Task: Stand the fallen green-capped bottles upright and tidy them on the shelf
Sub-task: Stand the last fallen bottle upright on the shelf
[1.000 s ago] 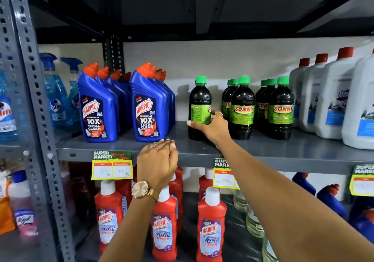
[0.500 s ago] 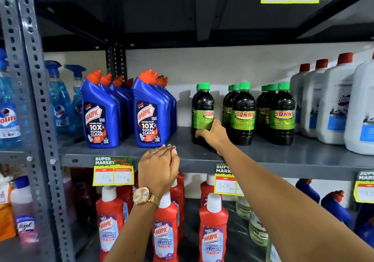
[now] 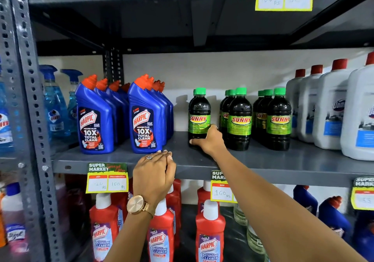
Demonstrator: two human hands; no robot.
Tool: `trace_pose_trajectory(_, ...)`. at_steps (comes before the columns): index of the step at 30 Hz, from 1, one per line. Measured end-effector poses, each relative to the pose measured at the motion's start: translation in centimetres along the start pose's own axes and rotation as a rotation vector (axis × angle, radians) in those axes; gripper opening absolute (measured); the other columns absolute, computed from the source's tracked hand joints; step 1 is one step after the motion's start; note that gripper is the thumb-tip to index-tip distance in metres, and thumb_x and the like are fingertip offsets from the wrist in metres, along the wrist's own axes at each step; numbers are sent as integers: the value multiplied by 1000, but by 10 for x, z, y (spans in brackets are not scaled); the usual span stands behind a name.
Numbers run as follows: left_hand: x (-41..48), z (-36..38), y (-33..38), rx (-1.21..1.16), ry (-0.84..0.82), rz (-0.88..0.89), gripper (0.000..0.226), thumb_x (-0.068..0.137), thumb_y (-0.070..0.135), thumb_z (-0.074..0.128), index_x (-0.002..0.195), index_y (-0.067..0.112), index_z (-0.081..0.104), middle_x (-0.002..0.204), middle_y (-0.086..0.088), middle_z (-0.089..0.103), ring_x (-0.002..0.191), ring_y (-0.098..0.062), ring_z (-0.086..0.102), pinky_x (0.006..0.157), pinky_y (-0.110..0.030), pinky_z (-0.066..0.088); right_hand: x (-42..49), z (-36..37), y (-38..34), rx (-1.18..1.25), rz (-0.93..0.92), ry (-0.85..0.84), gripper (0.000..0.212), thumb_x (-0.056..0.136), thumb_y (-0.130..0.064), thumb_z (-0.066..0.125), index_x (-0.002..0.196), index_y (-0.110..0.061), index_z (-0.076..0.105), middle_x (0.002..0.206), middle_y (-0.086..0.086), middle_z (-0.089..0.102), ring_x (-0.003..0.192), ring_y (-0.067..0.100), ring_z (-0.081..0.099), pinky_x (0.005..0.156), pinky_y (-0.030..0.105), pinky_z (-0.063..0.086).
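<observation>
Dark green-capped bottles with green SUNNY labels stand upright on the grey shelf (image 3: 283, 166). The leftmost green-capped bottle (image 3: 199, 112) stands alone, its label facing me. My right hand (image 3: 208, 141) grips its lower body from the right, thumb across the base. Two rows of green-capped bottles stand to its right, fronted by one bottle (image 3: 239, 118) and another (image 3: 279, 118). My left hand (image 3: 155, 172) rests on the shelf's front edge, fingers together, holding nothing; a watch is on its wrist.
Blue Harpic bottles (image 3: 145, 118) stand left of the green-capped ones, blue spray bottles (image 3: 54, 104) further left. White jugs with red caps (image 3: 332, 108) stand at the right. Red Harpic bottles (image 3: 209, 237) fill the shelf below. A perforated upright (image 3: 26, 100) bounds the left.
My right hand has turned the leftmost bottle so its label now faces front, and has slid lower on its body. The view has tilted up slightly. My left hand has stayed put.
</observation>
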State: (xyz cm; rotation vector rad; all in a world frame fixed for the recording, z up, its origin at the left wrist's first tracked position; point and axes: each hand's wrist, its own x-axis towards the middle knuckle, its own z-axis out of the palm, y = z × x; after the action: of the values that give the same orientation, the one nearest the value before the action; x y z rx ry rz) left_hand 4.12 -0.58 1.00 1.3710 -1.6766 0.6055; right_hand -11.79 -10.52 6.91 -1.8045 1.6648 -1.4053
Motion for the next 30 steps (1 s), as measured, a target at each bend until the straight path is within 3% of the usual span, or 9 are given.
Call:
trace_pose_trajectory(13,1,4,0,-5,77,-8,39,84,23,41,83,10,77,84,-3,77,76,-20,70,72,-31,52,3,0,4,169,37,-88,65,69,-18,82,121,-5,46,122,16,61,109,29,59,89,32,49)
trace_pose_trajectory(16,5,-3,4,37,-19,-62,30,84,24,47,69,15,71,63,-2,69,58,-24,61,54,-29,44,-1,-5,1,181,76,-117,65,68,-21,84,119,-5,48,118,13,61,106,26,59,83,31,48)
trace_pose_trajectory(18,13,-10,6,123,-144,-98,31,87,33,48,66,17,65,56,-2,57,53,-25,51,50,-27,32,-4,-17,-2,194,117,-201,52,68,-25,85,104,-7,54,102,6,62,91,18,58,74,26,44)
trace_pose_trajectory(20,29,-15,5,133,-239,-132,35,86,47,48,77,19,67,70,-5,63,66,-28,58,56,-29,38,-8,-40,-2,163,180,-336,54,67,-30,86,98,-9,47,94,1,55,87,14,56,75,26,43)
trace_pose_trajectory(22,54,-19,6,-176,-344,-188,34,80,52,59,91,22,69,87,-2,72,83,-22,65,71,-31,51,-8,-70,7,107,241,-400,64,63,-34,88,106,-13,45,97,4,58,90,17,60,79,30,50)
trace_pose_trajectory(24,76,-15,16,-591,-461,-293,48,72,45,75,108,16,63,94,0,73,87,-15,67,83,-35,55,-10,-101,22,62,287,-389,58,63,-33,88,100,-12,48,82,5,61,71,15,58,67,28,53)
trace_pose_trajectory(26,89,2,27,-655,-528,-332,75,64,41,82,123,13,45,104,0,64,95,-18,64,88,-37,52,-11,-122,39,-32,313,-288,51,65,-32,87,86,-12,46,70,2,53,61,14,50,55,26,47)
trace_pose_trajectory(28,95,22,36,-586,-570,-342,98,59,37,86,132,11,27,117,-1,52,108,-21,54,93,-35,45,-8,-131,49,-99,316,-183,53,63,-33,89,86,-10,47,82,8,54,69,17,52,56,28,44)
trace_pose_trajectory(30,100,42,39,-574,-606,-387,107,55,32,89,134,9,20,127,-8,49,119,-27,48,100,-39,41,-3,-128,53,-117,279,-117,89,61,-34,90,125,5,41,126,20,51,109,29,56,85,34,49)
